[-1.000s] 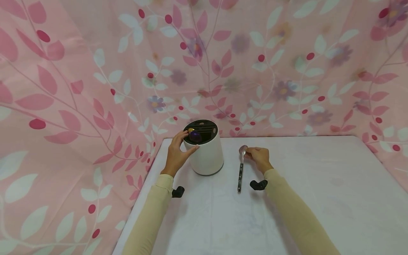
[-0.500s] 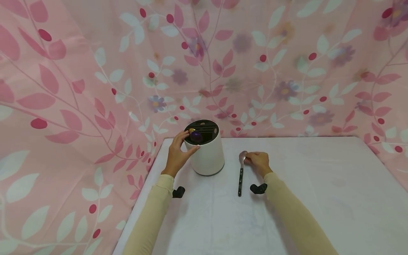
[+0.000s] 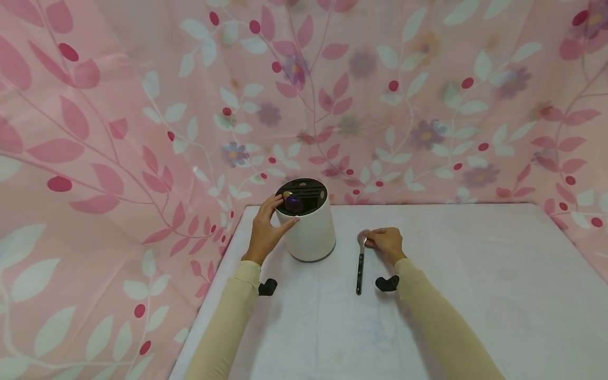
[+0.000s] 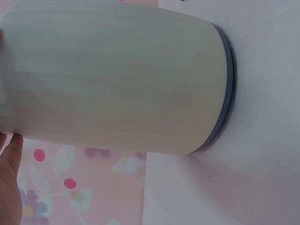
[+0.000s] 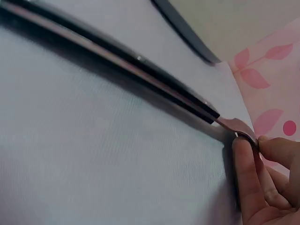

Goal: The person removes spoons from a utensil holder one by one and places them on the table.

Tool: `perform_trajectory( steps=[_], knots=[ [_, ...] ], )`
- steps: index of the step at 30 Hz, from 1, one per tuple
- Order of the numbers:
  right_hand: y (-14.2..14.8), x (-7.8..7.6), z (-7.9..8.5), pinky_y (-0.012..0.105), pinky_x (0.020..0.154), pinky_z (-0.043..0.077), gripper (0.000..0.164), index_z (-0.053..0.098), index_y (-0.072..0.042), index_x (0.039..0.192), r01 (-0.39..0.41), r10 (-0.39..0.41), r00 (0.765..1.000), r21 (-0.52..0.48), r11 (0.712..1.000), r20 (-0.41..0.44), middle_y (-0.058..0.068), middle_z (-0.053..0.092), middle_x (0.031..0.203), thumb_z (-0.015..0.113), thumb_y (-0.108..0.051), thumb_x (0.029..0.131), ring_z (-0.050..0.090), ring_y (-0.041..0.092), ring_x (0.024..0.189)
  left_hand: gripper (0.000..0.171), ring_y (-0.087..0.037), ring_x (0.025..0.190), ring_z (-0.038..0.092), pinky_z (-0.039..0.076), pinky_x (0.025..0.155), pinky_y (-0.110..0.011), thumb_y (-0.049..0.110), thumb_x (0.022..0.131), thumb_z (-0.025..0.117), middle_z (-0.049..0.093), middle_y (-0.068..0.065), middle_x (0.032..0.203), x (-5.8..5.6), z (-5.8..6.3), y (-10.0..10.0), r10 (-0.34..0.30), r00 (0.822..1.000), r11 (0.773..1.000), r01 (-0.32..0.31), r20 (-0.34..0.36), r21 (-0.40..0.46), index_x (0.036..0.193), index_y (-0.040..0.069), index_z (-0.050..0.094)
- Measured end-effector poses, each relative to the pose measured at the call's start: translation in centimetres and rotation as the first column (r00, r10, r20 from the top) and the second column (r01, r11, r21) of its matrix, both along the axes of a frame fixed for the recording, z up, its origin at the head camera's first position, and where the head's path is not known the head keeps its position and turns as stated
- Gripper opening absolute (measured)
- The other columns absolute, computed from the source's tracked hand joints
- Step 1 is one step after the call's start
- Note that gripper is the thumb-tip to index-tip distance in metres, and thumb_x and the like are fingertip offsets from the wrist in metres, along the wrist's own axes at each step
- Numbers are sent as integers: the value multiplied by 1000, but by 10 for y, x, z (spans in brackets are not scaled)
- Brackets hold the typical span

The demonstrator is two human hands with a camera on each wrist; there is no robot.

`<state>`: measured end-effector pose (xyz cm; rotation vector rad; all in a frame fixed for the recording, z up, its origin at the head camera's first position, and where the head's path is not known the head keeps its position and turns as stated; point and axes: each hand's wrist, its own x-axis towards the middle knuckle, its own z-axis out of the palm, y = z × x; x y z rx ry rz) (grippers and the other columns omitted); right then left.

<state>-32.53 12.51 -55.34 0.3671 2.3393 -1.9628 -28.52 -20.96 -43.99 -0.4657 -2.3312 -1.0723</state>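
Note:
A spoon (image 3: 361, 261) with a black riveted handle lies along the right side of the white cylinder, its bowl end away from me. My right hand (image 3: 387, 243) pinches the spoon's bowl between thumb and fingers, close over the tabletop. In the right wrist view the spoon's handle (image 5: 140, 70) runs off to the upper left. My left hand (image 3: 266, 229) grips the white knife holder (image 3: 311, 237) at its rim, fingers at the far left and thumb on the near side. A shiny purple, rounded thing with a yellow part (image 3: 293, 203) sits at the holder's dark slotted top.
A white cloth covers the table (image 3: 451, 295). Behind it and to the left hangs a pink floral curtain (image 3: 332, 105). The table's back edge runs just behind the holder. A black device (image 3: 387, 283) is strapped at the right wrist, another (image 3: 267, 287) at the left.
My right hand has brought the spoon slightly down and nearer to me, then almost stopped. The left hand and the holder have stayed in place.

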Motion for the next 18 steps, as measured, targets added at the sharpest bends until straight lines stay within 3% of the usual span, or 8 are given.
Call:
perform_trajectory(
  steps=[3,7,12,15,18],
  knots=[
    [4,2,-2,14,64,51,30,73,6,100,-18,30,997,186,982,-67,7,72,70,74,-20,87,69,10,63,68,-20,140,34,34,111,-36,38,80,81,47,-5,145,0,-1,0,-1,1000,1000,1,-4,3,134,6,56],
    [12,2,-2,27,70,50,29,75,3,92,-3,68,986,392,920,-151,6,70,66,67,-25,92,65,17,69,68,-16,141,33,34,111,-33,39,80,80,47,-4,145,0,-1,1,6,1000,1000,-6,3,1,134,6,56],
    [16,0,5,44,77,54,31,72,6,98,82,45,963,446,891,-267,15,71,79,62,-22,94,64,30,84,68,-14,140,33,34,111,-33,39,80,80,47,-5,145,0,0,1,11,1000,1000,-11,5,8,134,6,56],
    [12,-3,15,46,77,55,27,70,7,105,122,64,921,439,890,-385,18,71,89,62,-15,92,66,33,86,68,-15,141,33,34,111,-34,39,79,81,47,-5,145,0,-1,0,4,1000,1000,-4,2,10,134,6,56],
    [1,-5,33,44,77,58,24,69,5,109,117,115,852,401,909,-510,18,71,91,63,-9,91,68,31,86,68,-17,141,34,34,111,-33,38,79,81,47,-4,145,0,-2,0,-5,1000,1000,5,-2,20,134,5,56]
  ],
)
